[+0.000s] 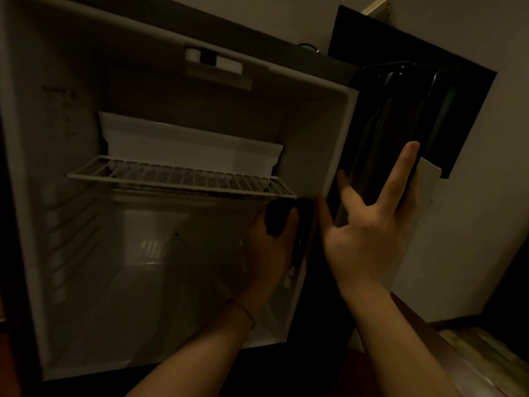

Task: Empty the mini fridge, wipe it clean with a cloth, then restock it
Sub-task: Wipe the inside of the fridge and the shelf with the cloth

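Wiping stage, by the look of it: left hand (269, 242) gripping dark cloth (276, 220) against mini fridge (329, 156) right wall, under wire shelf (183, 179). Right hand (369, 224) spread wide, bracing door (395, 133) (keep steady). Press firmly into corners.

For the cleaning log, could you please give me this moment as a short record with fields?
fridge: open, its inside looks bare of items
shelf: wire shelf in place, white tray behind it
left hand: left hand grips a dark cloth at the inner right wall, below the shelf
right hand: right hand rests with straight fingers on the door
stage: wiping, not yet restocked
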